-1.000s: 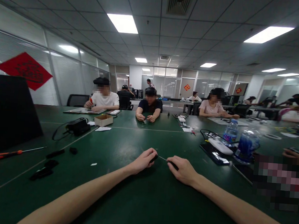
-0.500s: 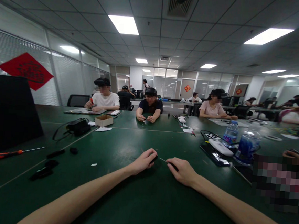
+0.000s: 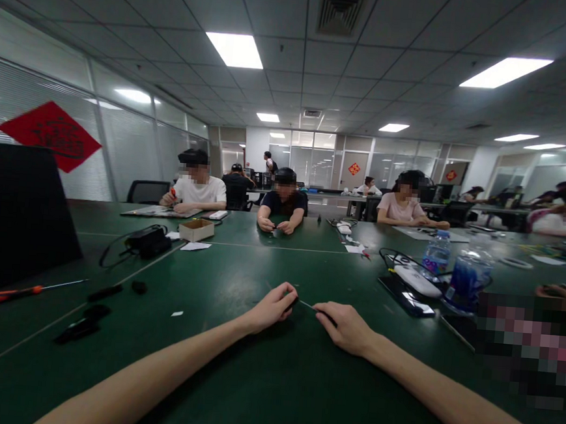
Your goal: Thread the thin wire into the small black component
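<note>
Okay, on my head-camera feed two bare forearms come up from the bottom edge and meet just below the centre of the frame, over a long green table (image 3: 201, 382). The left hand (image 3: 271, 308) is curled nearly shut, pinching a small black piece (image 3: 294, 300) that is too small for me to identify. The right hand (image 3: 347, 328) is also mostly closed, its thumb and fingers gripping the black handle of a slim steel-shafted tool (image 3: 311, 306). The shaft runs left from that hand to the black piece, but I cannot tell whether its tip touches it.

Toward the lower left of my view lie an orange-handled screwdriver (image 3: 6, 297) and a few small black parts (image 3: 77, 331). Further up are a black pouch with a cable (image 3: 148, 242) and a cardboard box (image 3: 196, 229). On the right, a water bottle (image 3: 436, 260) and a glass jar with blue contents (image 3: 468, 279) stand near a white remote-like device (image 3: 417, 281) on a phone (image 3: 406, 295).

Across the table, a co-worker in a dark shirt (image 3: 283, 205) works with both hands close together. Others sit at the far side in a white T-shirt (image 3: 196, 189) and a pink top (image 3: 403, 208).
</note>
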The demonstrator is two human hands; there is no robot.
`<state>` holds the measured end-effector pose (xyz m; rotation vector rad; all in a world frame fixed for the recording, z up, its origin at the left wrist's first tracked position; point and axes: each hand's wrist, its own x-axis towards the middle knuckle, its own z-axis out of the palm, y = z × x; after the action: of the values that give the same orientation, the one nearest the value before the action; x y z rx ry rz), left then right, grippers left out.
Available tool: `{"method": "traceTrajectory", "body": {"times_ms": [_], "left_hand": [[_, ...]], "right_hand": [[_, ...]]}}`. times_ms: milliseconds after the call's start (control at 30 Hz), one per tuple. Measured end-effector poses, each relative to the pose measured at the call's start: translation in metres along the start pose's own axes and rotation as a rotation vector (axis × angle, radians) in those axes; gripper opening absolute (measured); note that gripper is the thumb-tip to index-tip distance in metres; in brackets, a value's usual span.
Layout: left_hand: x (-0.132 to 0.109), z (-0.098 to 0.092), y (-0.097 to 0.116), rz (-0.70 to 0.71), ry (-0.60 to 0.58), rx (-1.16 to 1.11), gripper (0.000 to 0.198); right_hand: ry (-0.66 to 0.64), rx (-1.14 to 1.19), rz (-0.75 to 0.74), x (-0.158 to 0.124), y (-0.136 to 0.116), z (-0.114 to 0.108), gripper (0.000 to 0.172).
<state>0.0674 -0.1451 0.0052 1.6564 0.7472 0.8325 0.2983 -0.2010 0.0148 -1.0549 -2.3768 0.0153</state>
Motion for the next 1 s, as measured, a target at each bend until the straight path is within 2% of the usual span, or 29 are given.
{"method": "traceTrajectory", "body": {"times_ms": [533,700,1000], "left_hand": [[-0.008,0.002,0.009,0.096,-0.037,0.214,0.037],[-0.008,0.002,0.011,0.086,-0.072,0.181,0.035],[-0.005,0.001,0.01,0.028,-0.05,0.077,0.038]], "right_hand": [[-0.029,0.001,-0.024,0.0,-0.003,-0.004,0.027],[-0.026,0.002,-0.037,-0.001,-0.004,-0.004,0.026],[-0.042,0.014,-0.056,-0.003,-0.002,-0.004,0.027]]}}
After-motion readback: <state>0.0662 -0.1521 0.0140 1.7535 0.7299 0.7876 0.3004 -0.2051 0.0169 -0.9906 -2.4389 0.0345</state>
